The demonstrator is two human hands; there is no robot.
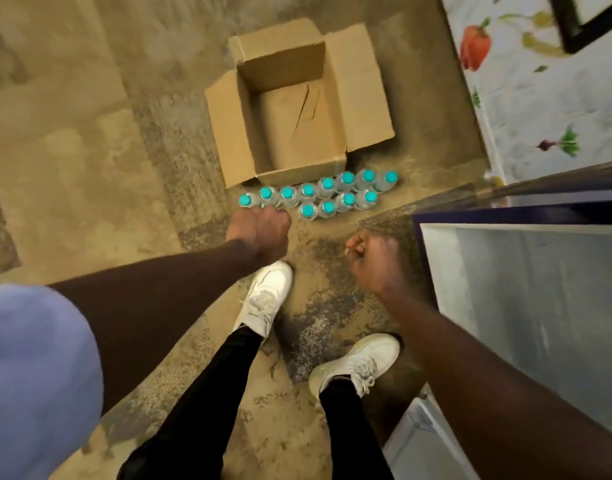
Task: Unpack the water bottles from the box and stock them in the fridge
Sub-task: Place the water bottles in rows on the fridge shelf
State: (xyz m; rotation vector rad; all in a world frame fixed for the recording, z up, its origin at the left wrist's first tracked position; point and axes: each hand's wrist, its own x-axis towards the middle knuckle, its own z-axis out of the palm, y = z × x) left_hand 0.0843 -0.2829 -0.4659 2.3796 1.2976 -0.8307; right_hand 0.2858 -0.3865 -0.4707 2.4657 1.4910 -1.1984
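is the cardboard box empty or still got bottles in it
Empty: the cardboard box shows only its bare bottom, flaps open. The bottles stand upright on the floor beside it.

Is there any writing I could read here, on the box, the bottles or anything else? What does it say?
No readable text anywhere in this view.
Cardboard box: plain brown, no print visible.
Water bottles: seen from above, only turquoise caps show; any labels are hidden.
Patterned cloth: pictures of vegetables only, no words.
Fridge: bare surfaces, no label or brand visible.
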